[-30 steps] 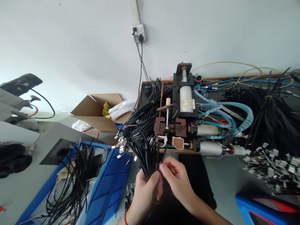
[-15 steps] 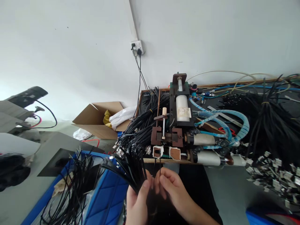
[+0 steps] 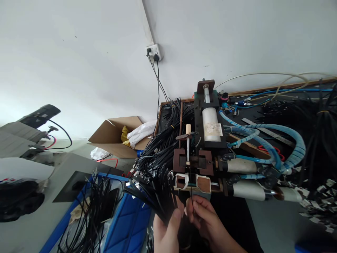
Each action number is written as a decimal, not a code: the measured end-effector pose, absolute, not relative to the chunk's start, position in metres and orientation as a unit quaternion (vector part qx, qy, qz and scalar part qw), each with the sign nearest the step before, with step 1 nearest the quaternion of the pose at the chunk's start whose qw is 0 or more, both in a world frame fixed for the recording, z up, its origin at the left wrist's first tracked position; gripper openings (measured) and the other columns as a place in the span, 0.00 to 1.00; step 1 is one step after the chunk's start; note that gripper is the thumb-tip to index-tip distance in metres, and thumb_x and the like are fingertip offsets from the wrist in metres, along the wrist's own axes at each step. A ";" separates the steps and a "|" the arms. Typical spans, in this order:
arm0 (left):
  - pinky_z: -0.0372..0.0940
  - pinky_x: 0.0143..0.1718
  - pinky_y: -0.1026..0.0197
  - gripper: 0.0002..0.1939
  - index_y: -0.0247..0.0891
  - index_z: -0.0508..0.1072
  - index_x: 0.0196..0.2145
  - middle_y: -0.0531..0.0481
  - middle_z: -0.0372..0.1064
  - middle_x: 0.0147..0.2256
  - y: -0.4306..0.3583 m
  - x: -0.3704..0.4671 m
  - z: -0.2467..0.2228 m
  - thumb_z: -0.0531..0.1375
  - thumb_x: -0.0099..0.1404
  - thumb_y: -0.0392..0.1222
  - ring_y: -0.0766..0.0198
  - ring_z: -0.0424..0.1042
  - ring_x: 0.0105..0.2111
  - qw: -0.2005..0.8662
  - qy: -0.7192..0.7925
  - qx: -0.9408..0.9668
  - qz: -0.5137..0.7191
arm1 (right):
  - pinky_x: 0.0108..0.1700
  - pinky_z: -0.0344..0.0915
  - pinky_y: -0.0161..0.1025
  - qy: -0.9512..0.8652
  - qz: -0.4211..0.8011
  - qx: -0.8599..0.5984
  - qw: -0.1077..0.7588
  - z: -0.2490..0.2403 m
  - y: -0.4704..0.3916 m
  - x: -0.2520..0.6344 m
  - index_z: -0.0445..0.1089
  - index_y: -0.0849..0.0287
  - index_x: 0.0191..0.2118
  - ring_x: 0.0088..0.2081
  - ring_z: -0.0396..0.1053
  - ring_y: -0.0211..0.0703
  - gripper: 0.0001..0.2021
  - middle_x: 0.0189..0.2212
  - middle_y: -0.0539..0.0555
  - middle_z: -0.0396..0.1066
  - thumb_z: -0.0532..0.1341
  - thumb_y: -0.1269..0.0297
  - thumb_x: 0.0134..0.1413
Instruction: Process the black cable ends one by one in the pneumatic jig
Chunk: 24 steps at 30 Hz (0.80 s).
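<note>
My left hand [image 3: 168, 230] is closed round a fanned bundle of thin black strips [image 3: 154, 195], some with silver metal ends, which points up and to the left. Close beside it, my right hand [image 3: 206, 218] pinches a single thin black strip [image 3: 191, 191]. That strip stands upright, its upper end reaching the gap below the brown jaws [image 3: 206, 163] of a bench machine. Whether it is gripped there I cannot tell. White-edged brown pads [image 3: 203, 183] sit just above my fingers.
A white cylinder [image 3: 211, 123] and blue-wrapped hoses [image 3: 292, 140] belong to the machine. Black strips pile up in the wooden-edged tray [image 3: 181, 121]. At the left are a blue crate [image 3: 126, 221] holding strips and an open cardboard box [image 3: 116, 151]. Metal-ended bundles [image 3: 318, 140] lie right.
The view has shifted, so the machine appears lower and further right. My right hand has raised the single strip closer to the jaws. My left hand still holds the bundle.
</note>
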<state>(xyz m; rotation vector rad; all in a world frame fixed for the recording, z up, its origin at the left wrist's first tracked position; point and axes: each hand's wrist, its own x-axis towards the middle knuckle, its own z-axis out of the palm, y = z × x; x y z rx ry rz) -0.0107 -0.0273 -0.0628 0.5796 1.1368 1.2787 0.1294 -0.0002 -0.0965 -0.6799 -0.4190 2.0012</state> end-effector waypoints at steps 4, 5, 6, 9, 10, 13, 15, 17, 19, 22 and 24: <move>0.71 0.36 0.55 0.11 0.43 0.81 0.35 0.49 0.76 0.30 -0.030 0.006 -0.069 0.73 0.65 0.52 0.55 0.73 0.31 0.561 0.509 0.263 0.597 | 0.27 0.46 0.34 -0.154 0.823 -0.286 0.466 -0.096 0.001 0.131 0.78 0.61 0.26 0.20 0.50 0.32 0.20 0.19 0.48 0.67 0.76 0.48 0.52; 0.70 0.36 0.56 0.12 0.43 0.81 0.35 0.49 0.75 0.30 -0.030 0.008 -0.068 0.73 0.64 0.52 0.55 0.73 0.31 0.558 0.512 0.263 0.597 | 0.27 0.46 0.34 -0.147 0.824 -0.289 0.464 -0.096 0.001 0.132 0.78 0.61 0.26 0.20 0.51 0.32 0.20 0.19 0.48 0.67 0.77 0.48 0.52; 0.70 0.35 0.56 0.13 0.42 0.81 0.34 0.49 0.75 0.30 -0.030 0.010 -0.067 0.74 0.63 0.53 0.55 0.73 0.31 0.554 0.518 0.261 0.597 | 0.26 0.47 0.33 -0.138 0.825 -0.292 0.464 -0.096 0.001 0.132 0.79 0.61 0.26 0.20 0.51 0.32 0.20 0.20 0.48 0.68 0.77 0.48 0.51; 0.70 0.34 0.58 0.17 0.40 0.80 0.33 0.50 0.75 0.28 -0.026 0.014 -0.059 0.75 0.61 0.55 0.57 0.73 0.30 0.547 0.533 0.246 0.596 | 0.27 0.51 0.33 -0.115 0.825 -0.301 0.465 -0.098 0.000 0.132 0.80 0.60 0.28 0.21 0.55 0.32 0.19 0.20 0.49 0.70 0.79 0.48 0.49; 0.70 0.33 0.58 0.18 0.39 0.79 0.32 0.50 0.75 0.28 -0.025 0.015 -0.056 0.75 0.60 0.56 0.57 0.73 0.29 0.548 0.531 0.246 0.598 | 0.27 0.52 0.32 -0.113 0.824 -0.302 0.465 -0.099 0.000 0.131 0.80 0.60 0.28 0.21 0.55 0.33 0.19 0.20 0.49 0.71 0.79 0.48 0.48; 0.69 0.31 0.59 0.18 0.38 0.79 0.30 0.50 0.73 0.26 -0.020 0.019 -0.048 0.75 0.61 0.55 0.59 0.72 0.27 0.547 0.514 0.251 0.612 | 0.27 0.51 0.32 -0.121 0.821 -0.307 0.466 -0.101 0.000 0.130 0.81 0.60 0.28 0.20 0.55 0.32 0.20 0.20 0.49 0.71 0.80 0.47 0.46; 0.68 0.31 0.59 0.17 0.38 0.78 0.28 0.51 0.71 0.25 -0.019 0.021 -0.045 0.74 0.61 0.54 0.59 0.71 0.27 0.545 0.502 0.256 0.621 | 0.26 0.49 0.33 -0.140 0.812 -0.320 0.468 -0.099 0.000 0.130 0.80 0.61 0.28 0.20 0.54 0.32 0.21 0.19 0.49 0.70 0.79 0.45 0.46; 0.67 0.32 0.60 0.17 0.38 0.78 0.27 0.51 0.69 0.24 -0.018 0.023 -0.044 0.73 0.61 0.53 0.60 0.69 0.27 0.545 0.495 0.250 0.629 | 0.26 0.48 0.34 -0.172 0.795 -0.345 0.468 -0.097 0.000 0.130 0.78 0.60 0.27 0.21 0.53 0.33 0.23 0.19 0.48 0.69 0.78 0.43 0.47; 0.66 0.31 0.60 0.17 0.38 0.78 0.26 0.52 0.68 0.24 -0.020 0.023 -0.044 0.74 0.60 0.53 0.61 0.67 0.26 0.550 0.487 0.236 0.636 | 0.27 0.48 0.35 -0.204 0.776 -0.375 0.464 -0.095 -0.001 0.131 0.74 0.59 0.26 0.22 0.52 0.34 0.24 0.19 0.45 0.64 0.77 0.42 0.47; 0.64 0.29 0.61 0.17 0.38 0.78 0.26 0.52 0.68 0.24 -0.026 0.022 -0.046 0.75 0.59 0.53 0.63 0.65 0.25 0.553 0.473 0.234 0.645 | 0.29 0.50 0.37 -0.293 0.745 -0.429 0.419 -0.097 0.001 0.133 0.66 0.56 0.23 0.24 0.53 0.38 0.23 0.19 0.44 0.58 0.72 0.45 0.52; 0.65 0.30 0.62 0.18 0.38 0.80 0.27 0.51 0.70 0.25 -0.032 0.023 -0.048 0.76 0.56 0.54 0.63 0.67 0.26 0.533 0.489 0.236 0.648 | 0.30 0.50 0.38 -0.404 0.698 -0.466 0.363 -0.100 0.004 0.134 0.58 0.54 0.19 0.26 0.52 0.39 0.23 0.19 0.45 0.55 0.70 0.53 0.52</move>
